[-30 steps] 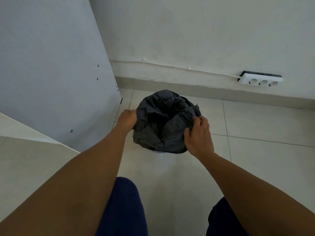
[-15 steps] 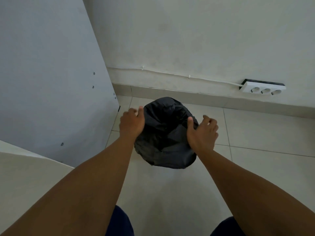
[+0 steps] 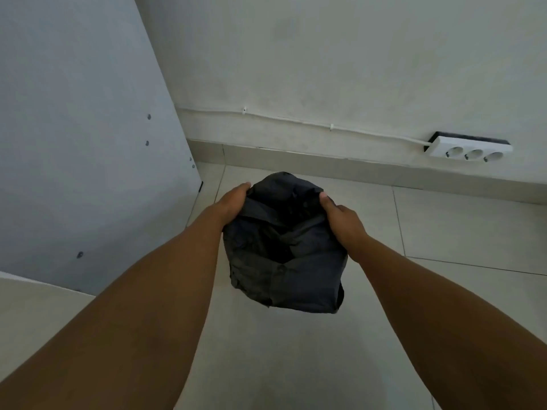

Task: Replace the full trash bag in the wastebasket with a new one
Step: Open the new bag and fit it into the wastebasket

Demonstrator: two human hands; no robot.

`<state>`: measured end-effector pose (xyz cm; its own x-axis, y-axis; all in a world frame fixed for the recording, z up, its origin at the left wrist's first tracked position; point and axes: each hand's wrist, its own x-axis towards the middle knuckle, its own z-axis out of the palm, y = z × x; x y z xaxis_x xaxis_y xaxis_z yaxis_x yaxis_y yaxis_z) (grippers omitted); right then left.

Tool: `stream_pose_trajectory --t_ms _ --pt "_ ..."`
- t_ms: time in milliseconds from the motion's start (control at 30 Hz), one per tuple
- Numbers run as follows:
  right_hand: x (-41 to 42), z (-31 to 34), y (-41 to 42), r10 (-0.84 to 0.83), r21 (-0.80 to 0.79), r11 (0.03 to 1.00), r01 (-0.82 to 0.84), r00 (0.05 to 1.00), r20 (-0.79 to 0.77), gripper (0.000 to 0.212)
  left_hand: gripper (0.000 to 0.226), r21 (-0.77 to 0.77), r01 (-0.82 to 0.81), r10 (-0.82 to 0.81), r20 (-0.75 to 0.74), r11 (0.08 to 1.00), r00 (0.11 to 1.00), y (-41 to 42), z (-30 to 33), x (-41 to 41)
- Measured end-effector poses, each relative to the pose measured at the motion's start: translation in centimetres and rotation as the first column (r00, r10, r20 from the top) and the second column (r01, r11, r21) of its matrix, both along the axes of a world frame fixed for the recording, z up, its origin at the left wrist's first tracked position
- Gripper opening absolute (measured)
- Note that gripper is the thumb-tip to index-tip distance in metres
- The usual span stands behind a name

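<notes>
A black trash bag (image 3: 284, 261) covers the wastebasket on the tiled floor, and the basket itself is hidden under the plastic. My left hand (image 3: 232, 204) grips the bag's upper left edge. My right hand (image 3: 340, 218) grips the upper right edge, thumb on top of the plastic. The bag's mouth gapes dark between the two hands, and its lower part hangs in crumpled folds toward me.
A grey panel (image 3: 88, 143) with screw heads stands close on the left. The white wall behind carries a cable (image 3: 296, 119) leading to a triple socket strip (image 3: 469, 149). Pale floor tiles (image 3: 458, 232) spread to the right and toward me.
Both hands have moved from the bag's sides to its upper edges and taken hold. The bag looks taller and drawn up toward me, and my legs have left the view.
</notes>
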<state>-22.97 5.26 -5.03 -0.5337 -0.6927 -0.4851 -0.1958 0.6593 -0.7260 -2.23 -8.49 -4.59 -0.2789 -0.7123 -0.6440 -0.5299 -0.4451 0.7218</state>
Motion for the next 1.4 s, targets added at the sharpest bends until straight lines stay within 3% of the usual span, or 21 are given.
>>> stream_pose_trajectory --t_ms 67,133,167,200,267,300,367,467,533,600,667,767,833,867,967,1033,1133,1200,1267,1333,1400 --pt "0.0 0.3 0.1 -0.005 0.025 1.0 0.005 1.0 -0.014 0.1 0.073 -0.072 0.022 -0.015 0.096 0.997 0.995 0.2 -0.4 0.0" --pt "0.2 0.6 0.0 -0.022 0.002 1.0 0.023 0.988 -0.155 0.096 0.072 -0.402 0.15 -0.008 0.334 0.903 0.942 0.7 -0.5 0.1" --pt "0.3 0.8 0.0 -0.022 -0.027 1.0 0.015 0.962 -0.273 0.091 0.063 -0.611 0.248 0.029 0.406 0.752 0.913 1.1 -0.2 0.2" --pt "0.5 1.1 -0.1 -0.002 -0.072 0.997 -0.03 0.913 -0.409 0.085 0.051 -0.768 0.357 0.035 0.441 0.532 0.897 1.7 0.2 0.2" --pt "1.0 1.5 -0.3 0.132 -0.091 0.964 -0.25 0.745 -0.654 0.076 0.034 -0.861 0.493 -0.066 0.489 0.121 0.87 2.9 1.0 -0.3" --pt "1.2 1.6 -0.5 0.254 -0.013 0.923 -0.385 0.633 -0.731 0.077 0.031 -0.834 0.55 -0.177 0.537 0.037 0.825 3.7 1.0 -0.8" --pt "1.3 0.9 -0.5 0.484 0.218 0.824 -0.523 0.449 -0.751 0.092 0.039 -0.622 0.775 -0.36 0.701 0.114 0.615 5.1 0.2 -1.8" --pt "1.1 -0.6 -0.2 0.561 0.371 0.8 -0.472 0.366 -0.742 0.113 0.058 -0.101 0.982 -0.363 0.919 0.161 0.154 6.1 -2.8 -2.0" --pt "1.1 -1.0 -0.4 0.551 0.385 0.804 -0.453 0.323 -0.769 0.118 0.064 0.025 0.987 -0.328 0.944 0.161 0.029 6.3 -4.5 -1.7" --pt "1.1 -1.3 -0.8 0.551 0.396 0.804 -0.444 0.304 -0.777 0.12 0.072 0.087 0.982 -0.327 0.945 0.166 -0.028 6.4 -5.2 -1.8" --pt "1.2 -1.2 -0.7 0.541 0.38 0.813 -0.442 0.328 -0.775 0.12 0.068 0.099 0.979 -0.357 0.934 0.18 -0.029 6.6 -4.8 -2.1" --pt "1.1 -0.8 -0.6 0.539 0.347 0.816 -0.462 0.392 -0.746 0.123 0.037 -0.088 0.973 -0.391 0.905 0.212 0.167 6.8 -3.0 -3.3" --pt "1.2 -0.3 -0.4 0.545 0.358 0.816 -0.455 0.395 -0.74 0.124 0.037 -0.206 0.944 -0.463 0.832 0.256 0.307 7.3 -2.0 -4.2" --pt "1.3 0.0 -0.3 0.546 0.367 0.813 -0.452 0.372 -0.751 0.124 0.04 -0.193 0.936 -0.534 0.778 0.296 0.329 7.5 -1.8 -4.6" --pt "2.2 1.1 -0.3 0.521 0.362 0.78 -0.511 0.21 -0.827 0.105 0.052 0.19 0.891 -0.75 0.626 0.413 0.215 8.4 -2.2 -4.7" --pt "2.9 1.1 -0.1 0.52 0.324 0.671 -0.667 0.112 -0.847 0.069 0.058 0.374 0.786 -0.789 0.574 0.492 0.221 8.8 -2.3 -4.3" --pt "3.0 0.4 0.6 0.744 0.49 0.443 -0.751 0.003 -0.668 0.033 0.064 0.426 0.712 -0.787 0.545 0.557 0.289 8.3 -2.4 -4.2" --pt "2.9 0.2 0.7 0.862 0.718 0.34 -0.608 -0.104 -0.496 0.034 0.075 0.46 0.673 -0.787 0.53 0.579 0.316 7.8 -2.8 -4.0" --pt "3.3 0.2 0.6 0.903 0.834 0.256 -0.489 -0.186 -0.386 0.043 0.08 0.484 0.627 -0.773 0.538 0.61 0.336 7.7 -2.8 -3.8" --pt "4.0 0.3 0.1 0.908 0.86 0.233 -0.454 -0.215 -0.359 0.047 0.072 0.461 0.667 -0.774 0.563 0.585 0.289 7.7 -2.6 -3.9" --pt "4.8 0.5 -0.6 0.884 0.83 0.262 -0.493 -0.223 -0.411 0.041 0.05 0.318 0.824 -0.732 0.662 0.469 0.161 7.4 -1.9 -4.2"
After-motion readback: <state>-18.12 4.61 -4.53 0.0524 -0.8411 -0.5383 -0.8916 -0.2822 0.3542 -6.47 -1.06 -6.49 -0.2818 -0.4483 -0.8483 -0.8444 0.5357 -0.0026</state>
